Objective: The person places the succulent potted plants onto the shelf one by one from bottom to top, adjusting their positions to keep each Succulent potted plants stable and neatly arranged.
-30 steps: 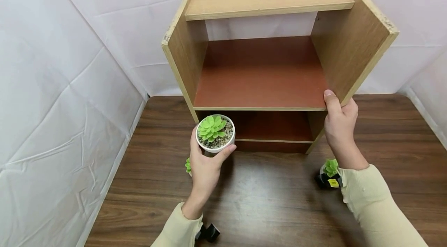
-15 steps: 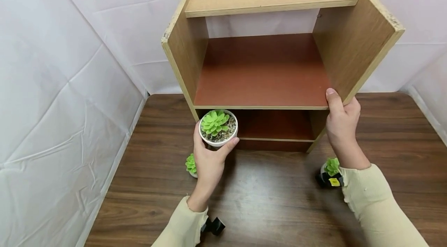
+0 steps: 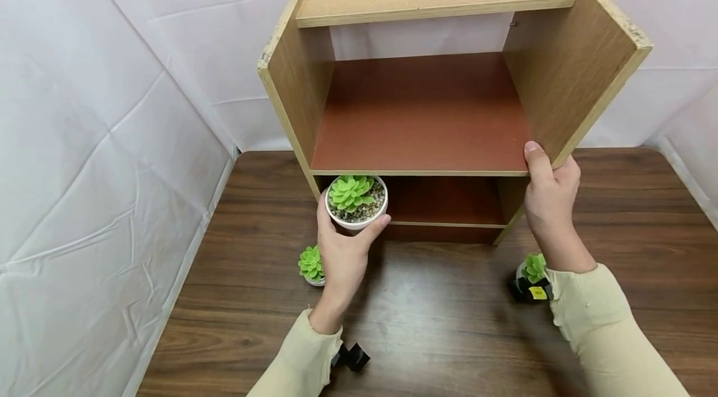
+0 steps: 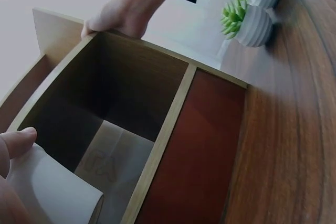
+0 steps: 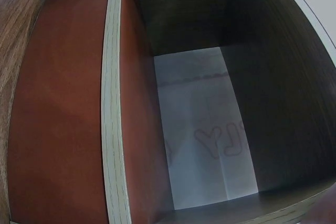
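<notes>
My left hand point(image 3: 344, 253) grips a white potted succulent point(image 3: 356, 200), its thumb and fingers around the pot's sides. The pot is at the left front of the shelf unit's lower compartment, its far rim overlapping the middle shelf's front edge in the head view. In the left wrist view the white pot point(image 4: 52, 187) shows beside my left thumb. My right hand point(image 3: 550, 197) grips the right side panel of the wooden shelf unit point(image 3: 421, 116), thumb on the middle shelf's front corner and the other fingers mostly hidden behind the panel.
A smaller succulent point(image 3: 311, 263) stands on the table point(image 3: 224, 297) left of my left hand. Another succulent point(image 3: 533, 267) is partly hidden by my right sleeve and wrist camera. White fabric walls point(image 3: 112, 135) enclose the back and sides.
My left hand has carried the potted succulent forward and to the right, up to the lower compartment. More of the small succulent behind it shows. My right hand keeps its grip; the unit shifted slightly.
</notes>
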Tool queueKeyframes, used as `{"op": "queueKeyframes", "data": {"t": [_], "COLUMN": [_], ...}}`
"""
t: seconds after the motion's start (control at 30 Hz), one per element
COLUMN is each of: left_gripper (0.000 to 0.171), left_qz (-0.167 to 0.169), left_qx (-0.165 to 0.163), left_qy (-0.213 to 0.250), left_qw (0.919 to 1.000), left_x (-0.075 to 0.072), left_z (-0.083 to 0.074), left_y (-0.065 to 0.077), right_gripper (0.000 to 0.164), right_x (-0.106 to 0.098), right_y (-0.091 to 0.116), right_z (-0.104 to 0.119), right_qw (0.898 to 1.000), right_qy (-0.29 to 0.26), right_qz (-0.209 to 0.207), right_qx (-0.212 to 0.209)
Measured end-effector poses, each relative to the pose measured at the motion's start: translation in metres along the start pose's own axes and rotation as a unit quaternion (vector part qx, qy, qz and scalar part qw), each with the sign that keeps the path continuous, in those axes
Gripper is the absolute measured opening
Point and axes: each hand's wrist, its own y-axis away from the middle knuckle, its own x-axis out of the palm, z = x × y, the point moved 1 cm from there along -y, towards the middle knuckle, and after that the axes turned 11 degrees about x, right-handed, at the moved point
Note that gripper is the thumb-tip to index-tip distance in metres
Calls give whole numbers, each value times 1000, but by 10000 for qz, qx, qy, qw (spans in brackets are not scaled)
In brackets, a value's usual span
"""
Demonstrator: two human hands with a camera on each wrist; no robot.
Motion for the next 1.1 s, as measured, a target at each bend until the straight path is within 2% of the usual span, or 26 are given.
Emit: {"op": "queueKeyframes", "data": {"t": [0.17,0.27,0.37,0.6,0.83,0.9,1.1], "left_gripper": [91,90,91,90,91,92,96], "left_qz": [23,46,64,44,75,80,182], "left_qx": [42,-26,-92,-128,-203,-254,-202], "left_qy": [63,15,-59,-172,-62,-11,213], "left_qw": [10000,10000,9999,9998,9997,9996,9994], "left_x": [4,5,5,5,6,7,7], "left_z": [6,-3,-5,-1,3,9,41], "left_y": [-1,-2,-2,-3,-6,-6,-8], "right_gripper": [11,10,10,11,11,11,11], "right_x": [-1,-1,-1,-2,-1,-1,0], "right_y": [0,-1,-1,-1,-1,0,-1], "right_z": [0,0,0,0,1,0,0], "right_qw": [10000,9999,9998,9997,9998,9999,10000], "right_qy": [42,107,153,222,167,126,-49], "right_qz": [-46,-65,-71,-88,-65,-55,-10], "right_qx": [-32,-57,-96,-71,-24,-4,-61]}}
